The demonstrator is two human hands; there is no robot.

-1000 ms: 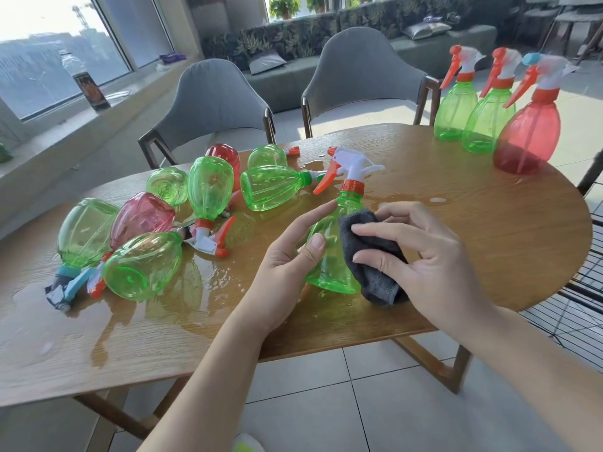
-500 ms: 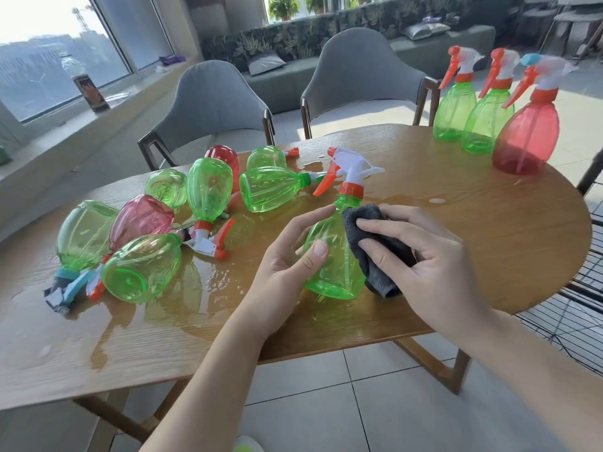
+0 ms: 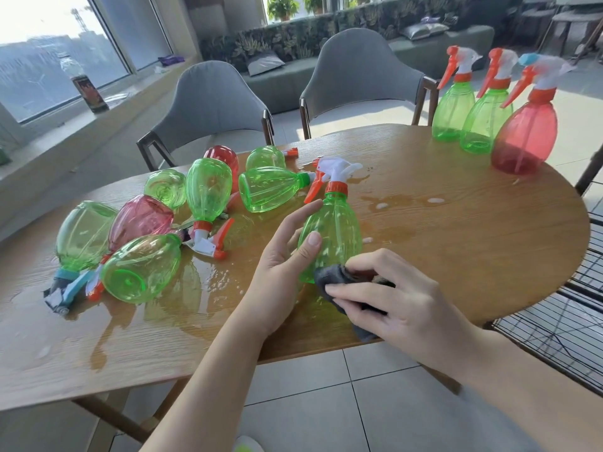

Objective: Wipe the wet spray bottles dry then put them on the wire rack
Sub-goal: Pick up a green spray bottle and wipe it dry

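An upright green spray bottle (image 3: 336, 230) with a white-and-orange trigger head stands near the table's front edge. My left hand (image 3: 280, 265) holds its left side, thumb on the front and index finger along the shoulder. My right hand (image 3: 401, 305) grips a dark grey cloth (image 3: 329, 277) and presses it against the bottle's lower front. Several wet green and red bottles (image 3: 140, 265) lie in a pile on the left, in a puddle. The black wire rack (image 3: 554, 337) shows below the table's right edge.
Two green bottles (image 3: 453, 109) and a red one (image 3: 525, 135) stand upright at the far right of the wooden table (image 3: 456, 239). Water spreads across the table's left and middle. Two grey chairs (image 3: 212, 102) stand behind the table.
My right hand has slid the cloth down from the bottle's right side to its base at the front. My left hand keeps its hold on the bottle.
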